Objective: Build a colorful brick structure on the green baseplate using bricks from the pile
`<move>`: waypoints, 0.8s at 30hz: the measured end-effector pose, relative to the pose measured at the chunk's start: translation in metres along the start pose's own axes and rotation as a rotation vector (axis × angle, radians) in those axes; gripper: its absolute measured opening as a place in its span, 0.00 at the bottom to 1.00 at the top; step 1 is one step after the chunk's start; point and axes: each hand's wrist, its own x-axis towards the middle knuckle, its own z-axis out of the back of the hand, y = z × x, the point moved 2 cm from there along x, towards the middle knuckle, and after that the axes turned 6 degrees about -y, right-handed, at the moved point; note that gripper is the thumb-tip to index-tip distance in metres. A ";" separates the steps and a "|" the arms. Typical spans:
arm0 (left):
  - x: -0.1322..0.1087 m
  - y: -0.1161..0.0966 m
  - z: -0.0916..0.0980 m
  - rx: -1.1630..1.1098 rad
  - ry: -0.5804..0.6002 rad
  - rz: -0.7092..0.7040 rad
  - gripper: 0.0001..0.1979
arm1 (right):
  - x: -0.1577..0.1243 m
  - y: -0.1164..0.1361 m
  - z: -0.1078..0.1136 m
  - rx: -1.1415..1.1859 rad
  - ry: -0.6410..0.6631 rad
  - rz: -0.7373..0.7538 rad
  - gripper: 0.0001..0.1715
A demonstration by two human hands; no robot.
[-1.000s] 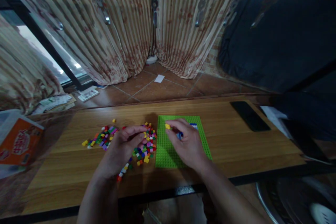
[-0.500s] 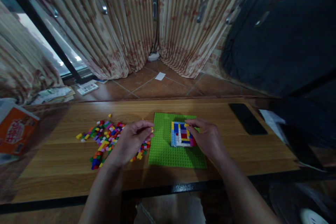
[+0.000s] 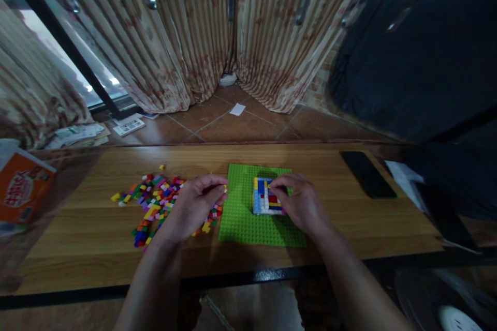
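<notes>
My left hand (image 3: pixel 200 202) is closed in a pinch on a small yellow toy brick (image 3: pixel 225 187), just left of the green baseplate (image 3: pixel 238 227). On that plate stands a low block of blue, white, red and yellow bricks (image 3: pixel 261 200). Above its back right part, my right hand (image 3: pixel 301 200) has thumb and forefinger pressed together on a small yellow brick, mostly covered by the fingertips. This hand hides the block's right side. Many loose coloured bricks (image 3: pixel 153 210) lie spread left of the plate, partly behind my left hand.
A black phone (image 3: pixel 367 174) lies at the right of the wooden table (image 3: pixel 89 248). Past it are white paper (image 3: pixel 404 178) and a dark flat object (image 3: pixel 446 214). An orange and white box (image 3: pixel 25 186) stands off the left edge. Striped curtains hang behind.
My right hand has shifted slightly left over the brick block, with its fingertips further in over the top. My left hand keeps its pinch in nearly the same place. The view has tilted a little.
</notes>
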 end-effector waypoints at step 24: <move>0.000 0.006 -0.009 0.046 0.051 -0.083 0.07 | -0.008 0.017 -0.010 0.095 0.084 0.004 0.10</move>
